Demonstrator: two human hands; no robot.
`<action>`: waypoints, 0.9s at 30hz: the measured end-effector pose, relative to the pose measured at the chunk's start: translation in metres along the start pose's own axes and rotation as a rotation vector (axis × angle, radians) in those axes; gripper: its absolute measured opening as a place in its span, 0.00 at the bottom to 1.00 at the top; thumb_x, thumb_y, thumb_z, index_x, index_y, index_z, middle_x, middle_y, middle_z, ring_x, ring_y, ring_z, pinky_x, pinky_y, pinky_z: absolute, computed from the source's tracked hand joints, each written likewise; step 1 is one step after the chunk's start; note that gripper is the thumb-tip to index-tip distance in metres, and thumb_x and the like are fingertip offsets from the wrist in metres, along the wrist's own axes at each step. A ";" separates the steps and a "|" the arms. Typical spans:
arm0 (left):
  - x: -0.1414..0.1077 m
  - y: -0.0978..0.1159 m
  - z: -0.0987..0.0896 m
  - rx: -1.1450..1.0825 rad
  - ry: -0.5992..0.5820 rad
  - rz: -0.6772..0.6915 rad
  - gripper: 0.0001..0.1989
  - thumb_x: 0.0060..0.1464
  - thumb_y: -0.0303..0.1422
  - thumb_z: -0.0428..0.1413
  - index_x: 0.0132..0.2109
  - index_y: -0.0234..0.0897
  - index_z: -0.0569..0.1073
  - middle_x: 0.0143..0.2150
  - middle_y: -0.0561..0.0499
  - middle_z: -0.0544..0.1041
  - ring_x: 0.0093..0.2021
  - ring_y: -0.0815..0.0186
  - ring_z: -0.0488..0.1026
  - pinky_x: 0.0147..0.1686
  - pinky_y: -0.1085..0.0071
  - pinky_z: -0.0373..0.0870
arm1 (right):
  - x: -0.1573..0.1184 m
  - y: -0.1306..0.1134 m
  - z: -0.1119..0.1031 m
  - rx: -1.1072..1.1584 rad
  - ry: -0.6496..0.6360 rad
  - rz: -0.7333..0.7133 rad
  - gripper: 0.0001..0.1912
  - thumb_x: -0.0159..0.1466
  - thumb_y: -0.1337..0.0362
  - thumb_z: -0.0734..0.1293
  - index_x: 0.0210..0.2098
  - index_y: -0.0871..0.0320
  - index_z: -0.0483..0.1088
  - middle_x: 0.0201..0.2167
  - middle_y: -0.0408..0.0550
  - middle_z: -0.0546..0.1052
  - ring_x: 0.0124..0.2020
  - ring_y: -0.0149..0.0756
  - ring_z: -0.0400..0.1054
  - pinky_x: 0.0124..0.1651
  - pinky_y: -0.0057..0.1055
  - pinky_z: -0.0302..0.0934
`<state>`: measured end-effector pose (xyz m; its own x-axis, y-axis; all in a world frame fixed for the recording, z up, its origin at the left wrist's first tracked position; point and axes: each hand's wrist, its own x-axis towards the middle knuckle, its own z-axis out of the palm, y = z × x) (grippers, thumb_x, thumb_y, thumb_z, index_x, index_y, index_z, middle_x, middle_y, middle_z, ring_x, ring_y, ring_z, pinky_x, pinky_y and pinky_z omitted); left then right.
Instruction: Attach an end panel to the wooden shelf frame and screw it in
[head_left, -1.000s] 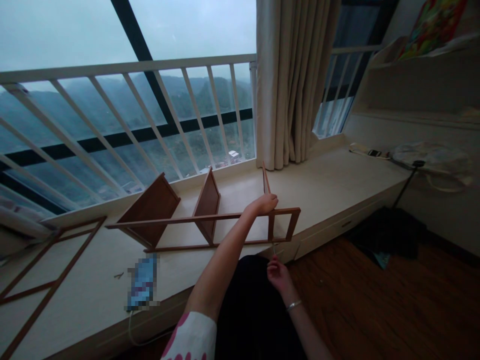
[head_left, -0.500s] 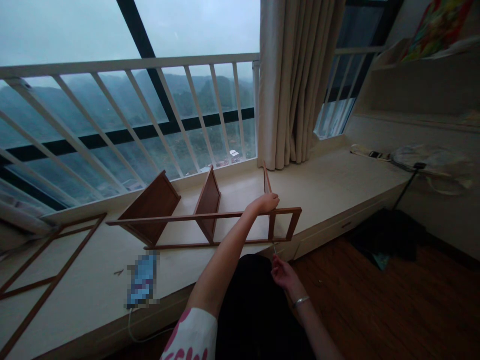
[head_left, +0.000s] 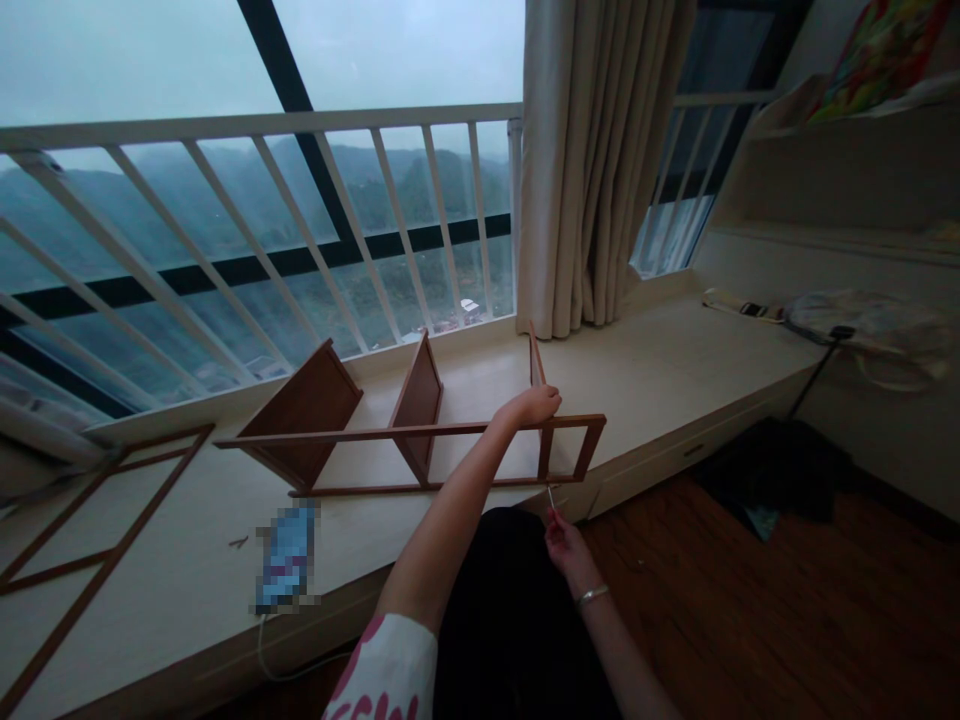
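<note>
A brown wooden shelf unit (head_left: 360, 434) lies on its side on the pale window bench, its three shelf boards standing upright. My left hand (head_left: 536, 404) is closed around the shelf board and frame near the right end. Below that end, my right hand (head_left: 568, 548) pinches a thin metal rod-like tool (head_left: 551, 497). The tool's tip meets the lower rail beside a crosspiece; its exact kind is too small to make out.
Another brown wooden frame (head_left: 112, 550) lies on the bench (head_left: 645, 370) at left. A blurred-out blue object (head_left: 286, 558) with a white cable and a small dark piece (head_left: 238, 543) are nearer. A curtain (head_left: 592, 180) and railing (head_left: 300, 125) stand behind; a dark bag-like item (head_left: 780, 475) lies on the floor.
My right hand has shifted very slightly and turned a little at the wrist, with the tool still at the rail. My left hand keeps its hold; the shelf unit stays put.
</note>
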<state>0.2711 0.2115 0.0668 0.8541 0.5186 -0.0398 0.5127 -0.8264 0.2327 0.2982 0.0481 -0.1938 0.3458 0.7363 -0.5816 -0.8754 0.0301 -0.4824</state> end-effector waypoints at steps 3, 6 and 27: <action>0.001 0.000 0.001 0.008 -0.007 0.014 0.17 0.55 0.31 0.35 0.36 0.30 0.67 0.39 0.43 0.71 0.39 0.66 0.67 0.37 0.73 0.61 | -0.001 0.002 -0.001 0.039 0.067 -0.006 0.06 0.48 0.75 0.65 0.22 0.59 0.67 0.21 0.40 0.74 0.23 0.24 0.68 0.23 0.15 0.63; 0.001 0.000 0.000 -0.012 -0.011 -0.016 0.16 0.55 0.31 0.36 0.36 0.30 0.67 0.39 0.43 0.71 0.39 0.66 0.67 0.37 0.73 0.61 | -0.003 0.003 -0.001 0.036 0.097 -0.013 0.05 0.45 0.74 0.67 0.23 0.60 0.69 0.22 0.42 0.74 0.25 0.26 0.69 0.26 0.16 0.63; 0.001 0.001 0.001 0.000 -0.030 -0.019 0.16 0.55 0.31 0.35 0.37 0.31 0.66 0.41 0.43 0.70 0.39 0.66 0.66 0.38 0.73 0.61 | -0.003 0.002 0.001 -0.448 0.068 -0.321 0.16 0.41 0.57 0.69 0.26 0.62 0.70 0.17 0.42 0.72 0.19 0.27 0.63 0.23 0.23 0.58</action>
<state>0.2729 0.2111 0.0663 0.8464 0.5275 -0.0730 0.5289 -0.8166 0.2314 0.2956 0.0468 -0.1924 0.6051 0.6922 -0.3933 -0.4985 -0.0558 -0.8651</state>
